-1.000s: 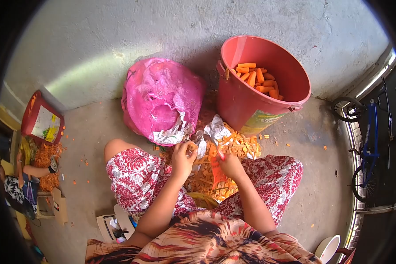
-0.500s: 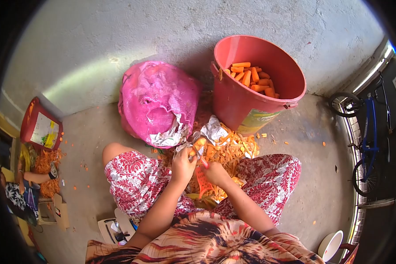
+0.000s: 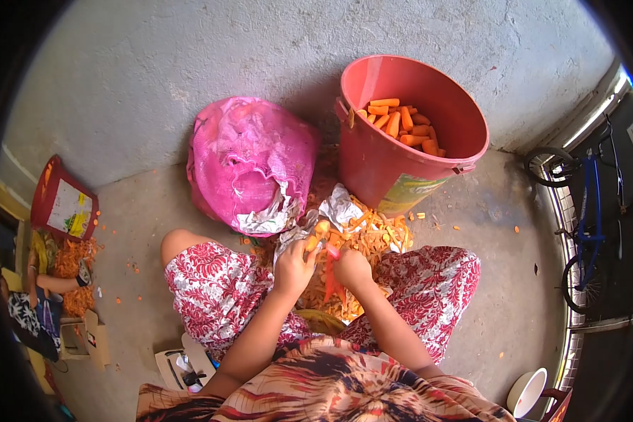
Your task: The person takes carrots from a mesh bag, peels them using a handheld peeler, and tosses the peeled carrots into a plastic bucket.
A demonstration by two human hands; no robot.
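Observation:
My left hand (image 3: 294, 270) is closed round a carrot (image 3: 321, 228), its upper end sticking out past the fingers. Just right of it, my right hand (image 3: 352, 270) grips a red-handled peeler (image 3: 333, 252) close to the carrot. Orange strips hang below the peeler. A heap of orange peels (image 3: 380, 235) lies between my legs, with crumpled silvery sheeting (image 3: 340, 208) on it. Behind the heap stands a red bucket (image 3: 401, 162) with several peeled carrots (image 3: 392, 125) inside.
A pink mesh sack (image 3: 250, 162) leans near the wall. Far left are another red bucket (image 3: 67, 200), more peels (image 3: 76, 264) and part of another person (image 3: 42, 309). At right stands a blue bicycle (image 3: 589, 225); a white bowl (image 3: 527, 394) lies lower right.
The view has shifted slightly. The carrot has come up into sight above my left hand, and my right hand with the peeler has moved a little left, then slightly right again.

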